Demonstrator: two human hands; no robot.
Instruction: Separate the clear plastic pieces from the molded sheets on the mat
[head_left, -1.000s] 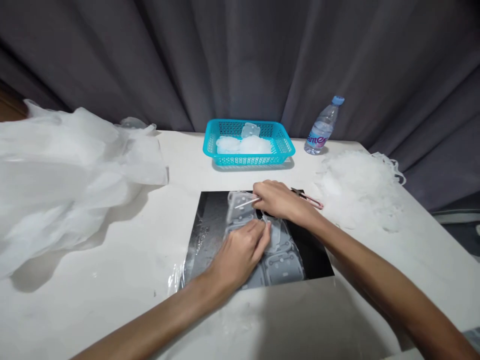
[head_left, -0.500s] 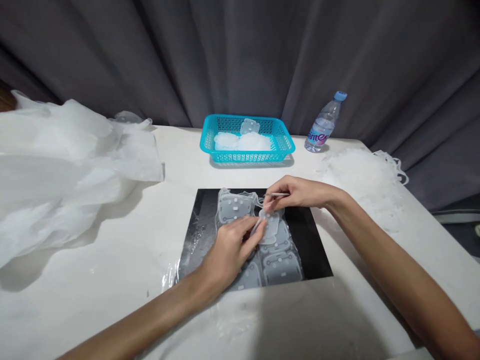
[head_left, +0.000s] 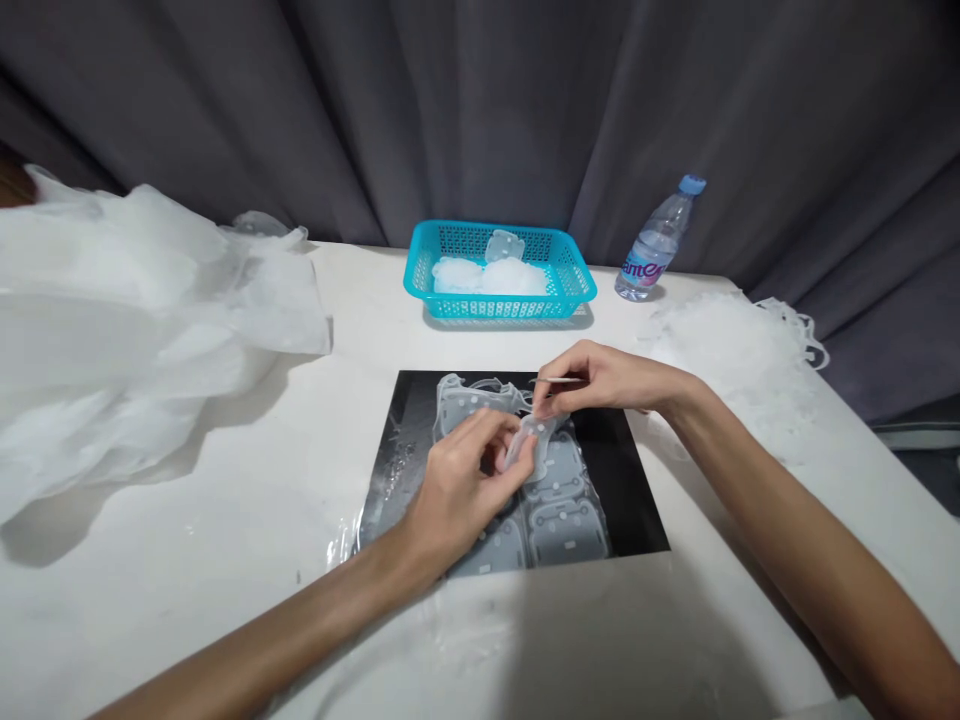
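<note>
In the head view my left hand (head_left: 472,470) is closed, thumb and fingers pinching a small translucent silicone-like piece (head_left: 538,462). My right hand (head_left: 581,382) is closed at the upper edge of that piece, its fingertips pinching the thin rim there. A thin pointed metal tool (head_left: 556,380) is also tucked in the right hand, its tip pointing left. Beneath both hands lies a clear sheet of moulded rounded-square pieces (head_left: 566,525), with a ragged upper edge. It rests on a black mat (head_left: 634,500). My left hand covers part of the sheet.
Behind the mat stands a blue plastic basket (head_left: 499,308) holding several translucent pieces. A water bottle (head_left: 651,250) is to its right. White trimmings (head_left: 731,350) are heaped on the right of the white table (head_left: 360,640). A large pile of translucent sheets (head_left: 142,320) covers the left.
The small piece is lifted and tilted more, with my left fingers curled further round it. My right hand keeps its pinch at the upper edge. The view has shifted slightly.
</note>
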